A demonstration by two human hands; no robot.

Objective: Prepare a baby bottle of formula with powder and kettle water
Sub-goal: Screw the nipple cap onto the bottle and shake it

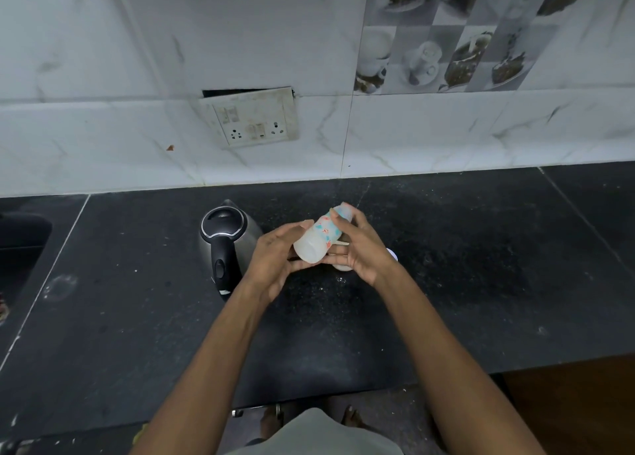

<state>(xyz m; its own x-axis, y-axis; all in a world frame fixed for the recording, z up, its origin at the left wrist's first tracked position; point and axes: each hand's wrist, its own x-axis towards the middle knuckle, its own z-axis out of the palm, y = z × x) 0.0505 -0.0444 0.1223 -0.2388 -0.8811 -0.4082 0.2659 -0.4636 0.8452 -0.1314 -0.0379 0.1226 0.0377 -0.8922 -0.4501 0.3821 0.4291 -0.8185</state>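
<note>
Above the dark surface (pixel 446 282), both hands grip a tilted bottle (pixel 318 239): left hand (pixel 275 258) at nine o'clock, right hand (pixel 364 248) at three; kettle (pixel 225 238) just left.

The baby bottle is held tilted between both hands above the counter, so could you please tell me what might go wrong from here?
1. The baby bottle lies tilted, base toward the camera, between the left hand and right hand; it might slip onto the counter.
2. The kettle stands just beside the left hand; a sideways move could bump it.
3. A small white item behind the right hand could be knocked.
</note>
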